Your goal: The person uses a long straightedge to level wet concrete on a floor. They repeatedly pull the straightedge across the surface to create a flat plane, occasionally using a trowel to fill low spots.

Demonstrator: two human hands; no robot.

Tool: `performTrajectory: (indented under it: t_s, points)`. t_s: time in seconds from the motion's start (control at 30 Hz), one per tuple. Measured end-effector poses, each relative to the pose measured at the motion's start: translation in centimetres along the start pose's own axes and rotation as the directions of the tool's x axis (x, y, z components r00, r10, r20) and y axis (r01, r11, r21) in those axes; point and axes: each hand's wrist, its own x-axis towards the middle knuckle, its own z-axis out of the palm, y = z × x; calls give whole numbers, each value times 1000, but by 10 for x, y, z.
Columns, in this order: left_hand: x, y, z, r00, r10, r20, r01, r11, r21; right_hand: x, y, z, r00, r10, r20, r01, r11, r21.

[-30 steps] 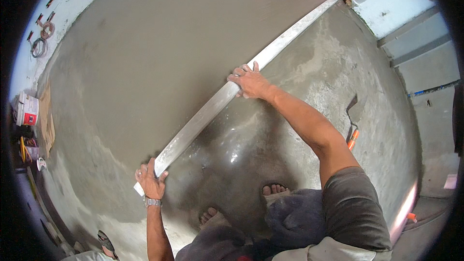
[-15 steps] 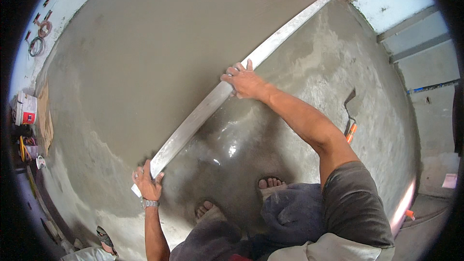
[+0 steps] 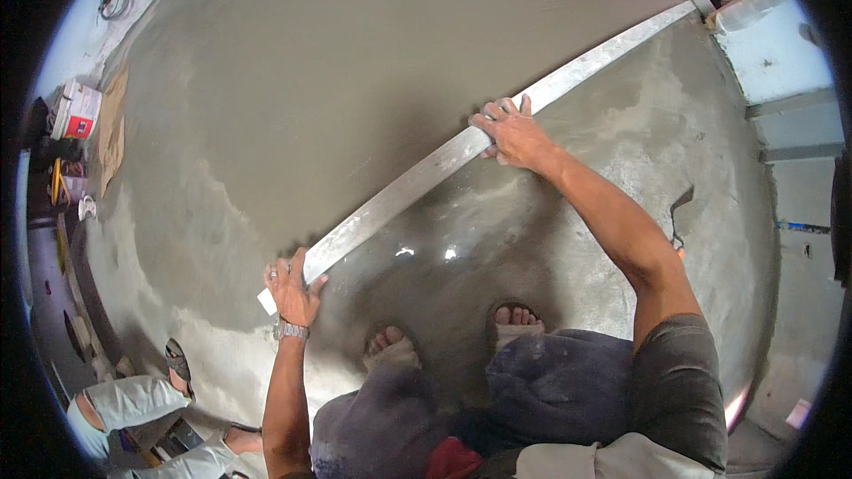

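Note:
A long, pale metal straightedge [image 3: 390, 208] lies slantwise across wet grey mortar flooring [image 3: 293, 80], from near my feet on the left up to the far right corner. My left hand [image 3: 295, 288] grips it close to its near end, fingers over the far edge and thumb on the near side. Farther along, about mid-length, my right hand [image 3: 516, 135] is wrapped over the bar, its fingertips smeared with mortar. A trowel [image 3: 682, 213] rests on the floor right of my right forearm, which hides most of its orange handle.
A white bucket [image 3: 78, 111], a piece of brown cardboard [image 3: 113, 137] and a yellow-rimmed container [image 3: 69, 182] stand along the left wall. Another person's legs [image 3: 142, 401] are at lower left. My bare feet [image 3: 516, 318] stand on the mortar. Coiled wires [image 3: 115, 2] hang on the wall.
The view has shifted and turned, so the bar appears farther right and at a flatter slant. Both hands keep their hold on it. More of the other person's legs shows at lower left.

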Motion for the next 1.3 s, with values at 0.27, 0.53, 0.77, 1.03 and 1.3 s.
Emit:
performTrajectory:
  t_s: [0.27, 0.53, 0.77, 1.03, 1.3]
  points:
    - [5, 17, -3, 998, -14, 65, 14, 1000, -2, -5, 12, 6, 998, 42, 56, -41, 999, -19]
    - [-6, 12, -7, 995, -27, 99, 31, 999, -31, -7, 9, 6, 998, -20, 56, 19, 999, 33]
    - [-16, 7, -10, 999, 25, 36, -25, 1000, -2, -6, 6, 6, 996, -88, 21, 89, 995, -41]
    - [-25, 33, -47, 997, 15, 77, -10, 998, -63, -14, 49, -4, 981, -176, 79, 186, 970, -155]
    - [-62, -1, -117, 999, -47, 0, 47, 997, 59, -41, -5, -74, 944, -320, -76, 307, 941, -145]
